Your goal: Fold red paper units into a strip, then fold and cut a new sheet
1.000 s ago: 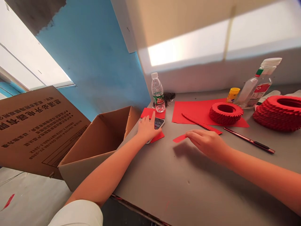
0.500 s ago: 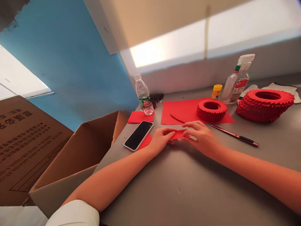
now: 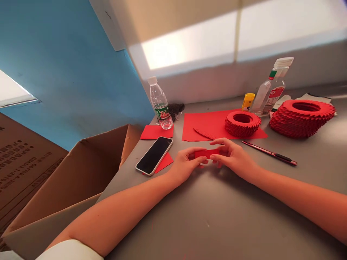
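— What's that on the far left?
— An open cardboard box (image 3: 65, 187), just beside the grey table (image 3: 206, 216)

— And next along?
— A phone (image 3: 154, 156) lying on a red paper square (image 3: 165, 162), then a water bottle (image 3: 159, 104) behind it

— The hands?
— Left hand (image 3: 185, 164) and right hand (image 3: 233, 159) both pinch a small red paper strip (image 3: 207, 153) between them, in front of a red sheet (image 3: 206, 124)

— Further right?
— A paper ring (image 3: 242, 124) on that sheet, a craft knife (image 3: 269, 153), a spray bottle (image 3: 268, 90), then a taller paper ring stack (image 3: 302, 119)
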Available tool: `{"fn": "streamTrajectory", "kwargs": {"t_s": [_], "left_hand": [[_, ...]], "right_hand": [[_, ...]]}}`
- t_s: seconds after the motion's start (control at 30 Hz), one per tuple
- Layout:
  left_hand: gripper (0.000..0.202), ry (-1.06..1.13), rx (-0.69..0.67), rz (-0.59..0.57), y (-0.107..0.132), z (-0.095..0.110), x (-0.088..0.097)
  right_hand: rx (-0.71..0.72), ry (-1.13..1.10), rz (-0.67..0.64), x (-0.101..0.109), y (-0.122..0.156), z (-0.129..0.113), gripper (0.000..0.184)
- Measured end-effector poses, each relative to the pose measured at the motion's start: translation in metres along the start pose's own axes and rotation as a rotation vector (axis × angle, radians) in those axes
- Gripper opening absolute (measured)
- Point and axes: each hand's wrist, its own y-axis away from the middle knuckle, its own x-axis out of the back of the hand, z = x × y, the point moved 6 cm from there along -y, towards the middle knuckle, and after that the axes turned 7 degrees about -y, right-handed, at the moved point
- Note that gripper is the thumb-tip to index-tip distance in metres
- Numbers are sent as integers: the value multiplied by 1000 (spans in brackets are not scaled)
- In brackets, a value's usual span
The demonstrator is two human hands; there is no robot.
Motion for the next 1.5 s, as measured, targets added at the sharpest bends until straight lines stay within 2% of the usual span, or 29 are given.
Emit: {"fn": "streamTrajectory", "kwargs": {"t_s": [0.07,0.17,0.3,0.5,0.7,0.83,1.03,1.2,1.33,1.5], "left_hand": [[34,16,2,11,1,1,1],[33,3,3,-6,2,3,0],[30,-37,18,-38,4,5,-3],[24,-55,18,-15,4,4,-2],[21,-39,21,9,4,3,0],[21,-67,1,-9,5,4,-2],[24,-77,8,-11,5,3,-2],[39,-114,6,16,6,2,1],[29,-88,13,8,6,0,1],[30,-84,42,5,5,-2,1]], "right_hand": [[-20,-53,-17,-1,-1,1,41],[-34,-94,6,0,-1,2,28],[-29,-28,77,4,0,1,21],[29,42,102,4,3,-4,20],[-28,-108,-8,-4,1,3,26],[-76,-107,13,-2,1,7,20],[-127,-110,31,-2,0,12,23],[-131,-152,12,-4,-1,14,20],[-149,-170,9,-5,0,13,19],[-149,-176,4,-6,-1,12,19]]}}
